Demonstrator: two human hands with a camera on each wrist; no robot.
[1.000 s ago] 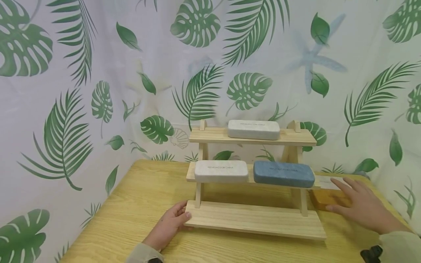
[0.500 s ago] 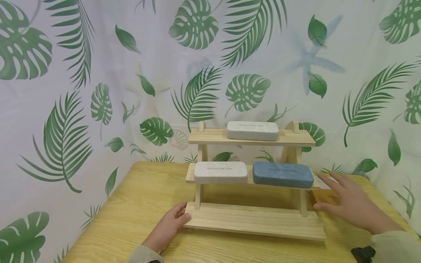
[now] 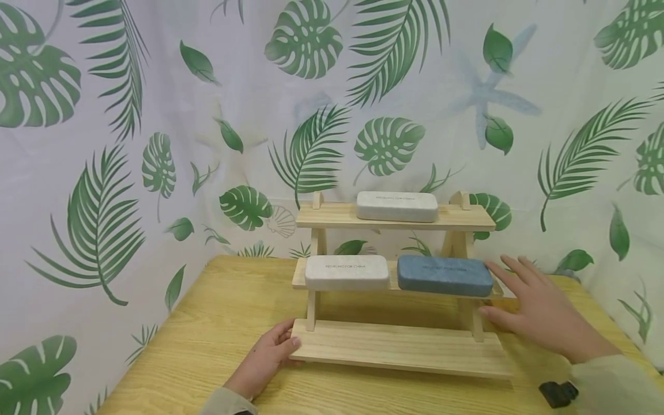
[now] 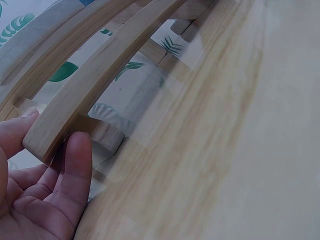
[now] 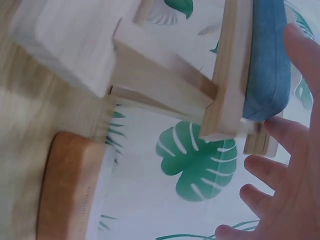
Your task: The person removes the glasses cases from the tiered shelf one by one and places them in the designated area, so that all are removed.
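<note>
My left hand (image 3: 268, 351) grips the left end of the bottom shelf of a three-tier wooden display stand (image 3: 399, 349). In the left wrist view the fingers (image 4: 77, 160) curl round the board's end. At the stand's right side my right hand (image 3: 544, 314) is spread, its fingers straight. A blue glasses case (image 3: 445, 276) lies on the middle shelf. In the right wrist view one fingertip (image 5: 272, 125) is right at the end of this blue case (image 5: 270, 65). A white glasses case (image 3: 346, 272) lies left of it, and a pale grey glasses case (image 3: 397, 206) sits on the top shelf.
An orange-brown glasses case (image 5: 70, 185) lies on the wooden table (image 3: 207, 323) right of the stand, mostly hidden behind my right hand in the head view. A leaf-patterned curtain (image 3: 218, 115) hangs close behind the stand.
My right hand has moved left, from above the orange-brown case to the right end of the blue glasses case. My left hand keeps its grip on the stand.
</note>
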